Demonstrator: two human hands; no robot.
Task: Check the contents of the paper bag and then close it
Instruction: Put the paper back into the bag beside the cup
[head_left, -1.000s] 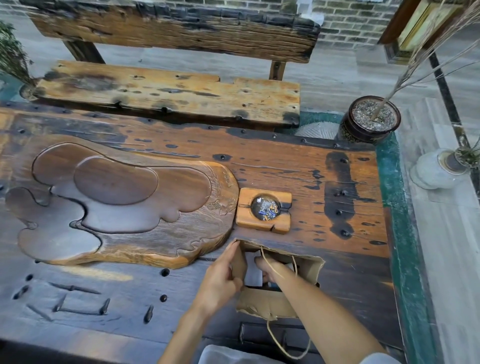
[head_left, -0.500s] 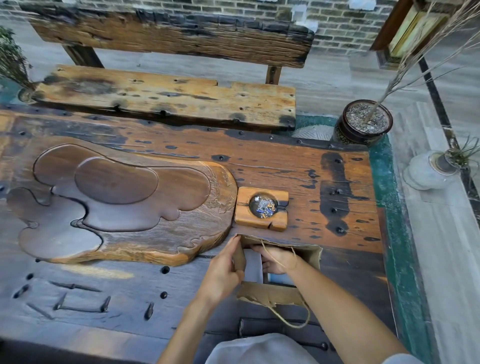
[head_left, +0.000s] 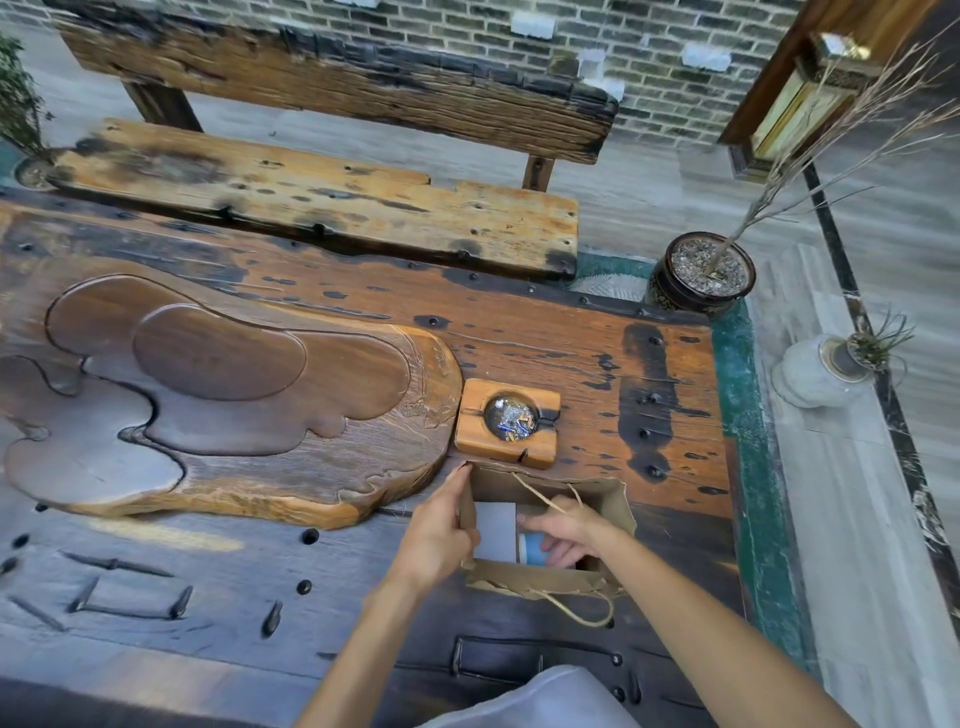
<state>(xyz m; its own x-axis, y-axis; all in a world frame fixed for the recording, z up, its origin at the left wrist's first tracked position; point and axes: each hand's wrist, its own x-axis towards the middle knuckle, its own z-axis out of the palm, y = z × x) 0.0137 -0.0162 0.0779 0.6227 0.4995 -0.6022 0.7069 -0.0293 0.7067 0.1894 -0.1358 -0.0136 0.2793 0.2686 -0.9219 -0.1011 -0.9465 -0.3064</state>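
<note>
A brown paper bag with twine handles stands open on the dark wooden table, near its front right. My left hand grips the bag's left wall and holds the mouth apart. My right hand reaches down into the bag, fingers around a light blue cup-like item. A white flat piece sits inside beside the blue item. The bottom of the bag is hidden.
A wooden ashtray with butts stands just behind the bag. A large carved wooden tea tray lies to the left. Behind the table stands a wooden bench. A dark plant pot and a white vase stand on the floor at right.
The bag's mouth has been spread wider. My right hand has gone deeper inside, and the blue item and white piece now show.
</note>
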